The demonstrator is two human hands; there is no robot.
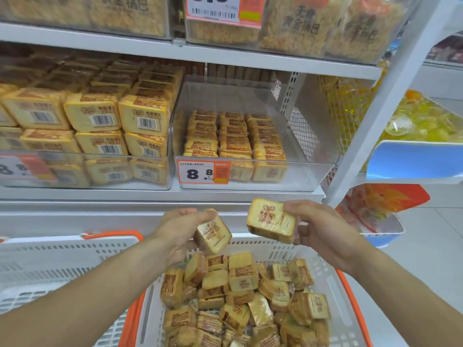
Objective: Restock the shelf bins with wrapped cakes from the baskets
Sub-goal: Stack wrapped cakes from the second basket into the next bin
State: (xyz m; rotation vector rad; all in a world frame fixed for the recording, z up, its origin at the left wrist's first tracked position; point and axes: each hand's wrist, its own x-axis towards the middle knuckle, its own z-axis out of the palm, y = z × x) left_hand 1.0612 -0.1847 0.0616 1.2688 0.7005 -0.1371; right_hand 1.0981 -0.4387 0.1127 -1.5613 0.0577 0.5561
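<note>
**A:** Both hands are up over the basket [333,286], and each one has a wrapped cake. The left hand [180,231] has fingers and thumb curled round a cake [213,234] that is tilted, printed face toward the camera.

**B:** And the right hand [323,229] pinches the second cake [270,222] by its right edge, thumb on top, fingers beneath. That one sits a touch higher, just beside the left one, not touching it.

**A:** Below them, the white basket with orange trim holds a loose pile of cakes [243,296], lying every which way, some on edge, some flat.

**B:** Look at the shelf. Straight ahead is a clear bin [313,156], partly filled: three neat rows of cakes [235,139] stacked toward its left and middle, bare floor along the right side. A price tag [203,172] reading 8.8 is clipped to its front left.

**A:** To the left, the neighbouring bin [160,182] is packed high with the same cakes, barcodes facing out.

**B:** A second white basket [62,261] sits at the left, beside the full one. What it holds, I cannot tell from here.
</note>
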